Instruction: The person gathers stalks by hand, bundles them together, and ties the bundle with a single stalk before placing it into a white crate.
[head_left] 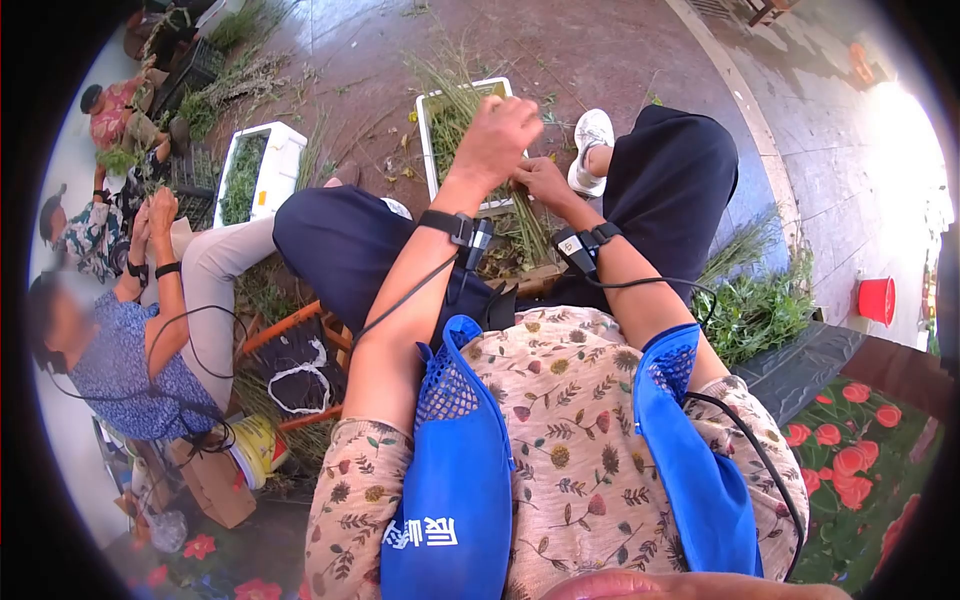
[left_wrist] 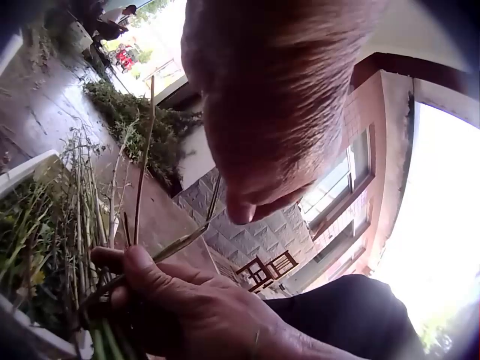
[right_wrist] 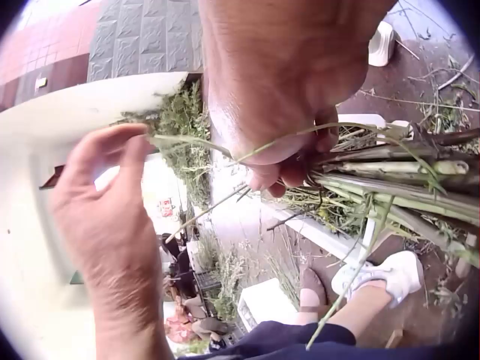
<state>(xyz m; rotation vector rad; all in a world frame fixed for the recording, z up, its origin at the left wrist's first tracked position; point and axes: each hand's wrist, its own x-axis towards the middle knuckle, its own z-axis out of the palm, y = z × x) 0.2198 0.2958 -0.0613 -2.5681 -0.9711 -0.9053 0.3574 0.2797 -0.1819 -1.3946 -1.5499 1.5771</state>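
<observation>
My right hand (head_left: 545, 180) grips a bundle of long green stems (head_left: 525, 225) over my lap, fingers curled round it. The right wrist view shows that grip (right_wrist: 292, 161) with the stems (right_wrist: 390, 187) running off to the right. My left hand (head_left: 497, 130) is raised just above and left of it, and its thumb and fingers (right_wrist: 139, 139) pinch a thin green strand (right_wrist: 195, 142) that leads across to the bundle. In the left wrist view the right hand (left_wrist: 172, 292) holds the stems (left_wrist: 82, 225) below the left hand (left_wrist: 255, 112).
A white crate (head_left: 425, 130) of cut greens stands on the ground beyond my knees, a second white crate (head_left: 280, 150) to its left. Loose greens (head_left: 760, 300) are piled at my right. People sit at the left (head_left: 150, 330). A red bucket (head_left: 877, 298) stands far right.
</observation>
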